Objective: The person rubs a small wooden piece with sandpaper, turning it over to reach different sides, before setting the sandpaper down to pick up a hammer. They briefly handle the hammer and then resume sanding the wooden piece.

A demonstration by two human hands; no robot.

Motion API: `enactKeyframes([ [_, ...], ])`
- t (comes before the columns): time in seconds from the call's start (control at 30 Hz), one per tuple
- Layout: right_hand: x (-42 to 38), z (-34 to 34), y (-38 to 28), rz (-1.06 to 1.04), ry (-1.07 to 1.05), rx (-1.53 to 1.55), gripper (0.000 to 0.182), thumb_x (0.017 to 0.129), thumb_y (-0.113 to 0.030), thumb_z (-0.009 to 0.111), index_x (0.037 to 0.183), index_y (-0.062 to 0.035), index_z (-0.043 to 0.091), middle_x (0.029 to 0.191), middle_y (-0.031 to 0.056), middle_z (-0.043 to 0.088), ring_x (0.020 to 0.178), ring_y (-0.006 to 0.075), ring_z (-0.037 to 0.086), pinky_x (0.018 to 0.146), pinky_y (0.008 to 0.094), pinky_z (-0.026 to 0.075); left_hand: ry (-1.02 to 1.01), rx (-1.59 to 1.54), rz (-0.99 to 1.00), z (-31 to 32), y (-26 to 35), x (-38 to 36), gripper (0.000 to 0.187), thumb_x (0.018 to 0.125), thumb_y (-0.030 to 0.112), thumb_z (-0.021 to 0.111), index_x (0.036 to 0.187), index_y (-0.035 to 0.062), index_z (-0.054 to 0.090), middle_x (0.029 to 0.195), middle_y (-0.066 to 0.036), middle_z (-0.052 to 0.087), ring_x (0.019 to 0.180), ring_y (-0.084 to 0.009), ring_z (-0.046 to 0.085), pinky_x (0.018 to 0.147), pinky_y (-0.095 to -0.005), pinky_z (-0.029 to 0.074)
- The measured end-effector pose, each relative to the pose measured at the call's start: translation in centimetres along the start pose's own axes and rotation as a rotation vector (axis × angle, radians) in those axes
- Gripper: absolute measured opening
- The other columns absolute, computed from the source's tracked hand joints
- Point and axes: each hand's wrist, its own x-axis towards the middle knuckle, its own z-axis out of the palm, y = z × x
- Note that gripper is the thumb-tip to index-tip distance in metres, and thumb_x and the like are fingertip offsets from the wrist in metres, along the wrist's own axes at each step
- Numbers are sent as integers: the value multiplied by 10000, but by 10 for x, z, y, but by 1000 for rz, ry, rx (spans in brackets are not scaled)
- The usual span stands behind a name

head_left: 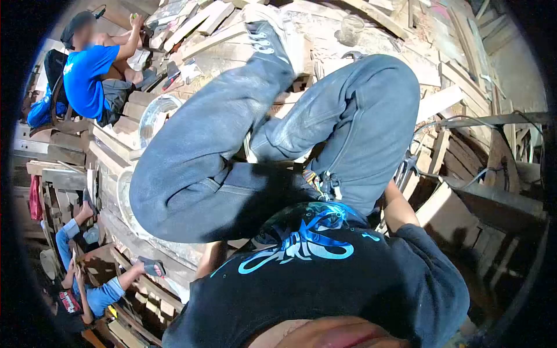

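Observation:
My legs in dark trousers (191, 151) are bent in front of me, with a light-soled shoe (270, 37) at the top. Below them is my black shirt with blue lettering (301, 249). Both forearms reach down beside my body. The right forearm (400, 209) passes behind my thigh near a dark metal tool (409, 162), and its hand is hidden. Only a piece of the left forearm (212, 258) shows under my leg; that hand is hidden too. A small bundle of keys or trinkets (325, 184) hangs at my waist.
Wooden boards (214, 17) and offcuts lie all around. A clear glass (349, 30) stands at the top. One person in a blue shirt (90, 81) sits at upper left; another in jeans (104, 296) sits at lower left. A wooden frame with cables (493, 120) is on the right.

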Motion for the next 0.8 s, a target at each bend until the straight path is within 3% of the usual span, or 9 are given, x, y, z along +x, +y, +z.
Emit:
enactKeyframes([
  [0.23,-7,9,20,42,3,-21,344,859,-122,637,1141,50,539,1043,132,654,923,218,636,799,347,512,48,147,71,0,36,-31,263,940,214,576,1107,21,635,1038,-72,651,970,-179,600,874,-320,458],
  [0.4,-13,12,30,45,-10,-51,341,862,-120,636,1141,50,539,1041,133,653,922,218,635,799,346,511,27,321,183,23,97,-29,274,935,205,581,1127,18,634,1057,-76,651,999,-185,601,897,-323,456],
  [0.57,-6,28,19,18,8,-47,338,865,-119,635,1141,51,539,1039,135,652,922,219,635,800,344,510,-91,653,356,71,211,-6,286,930,196,587,1147,15,633,1076,-81,650,1028,-191,603,921,-326,455],
  [0.63,-8,22,30,48,30,-55,337,866,-118,634,1141,51,539,1039,136,652,921,219,634,801,344,510,-192,924,473,99,270,17,292,928,192,589,1155,14,632,1083,-83,650,1039,-193,603,930,-327,454],
  [0.67,-4,21,26,56,25,-48,336,866,-118,634,1141,51,539,1038,136,652,921,219,634,801,344,510,-246,1092,559,113,298,32,295,927,191,590,1159,13,632,1087,-84,650,1045,-195,604,935,-327,454],
  [0.7,-9,11,32,75,43,-49,336,867,-118,634,1141,51,539,1038,137,652,921,219,634,801,343,510,-296,1461,819,124,324,53,296,943,202,585,1153,-1,629,1058,-75,644,1010,-169,601,913,-307,458],
  [0.73,-10,6,37,91,60,-51,335,867,-117,634,1141,51,539,1038,137,652,921,219,634,801,343,509,-340,1481,825,137,348,79,324,944,247,596,1150,-1,630,991,-54,640,950,-131,584,866,-278,456],
  [0.8,-5,3,39,114,82,-51,334,868,-117,633,1141,51,539,1037,138,651,921,219,633,801,342,509,-415,1453,691,177,398,133,381,982,290,544,1214,-2,621,1099,-55,655,1050,-188,583,943,-319,435],
])
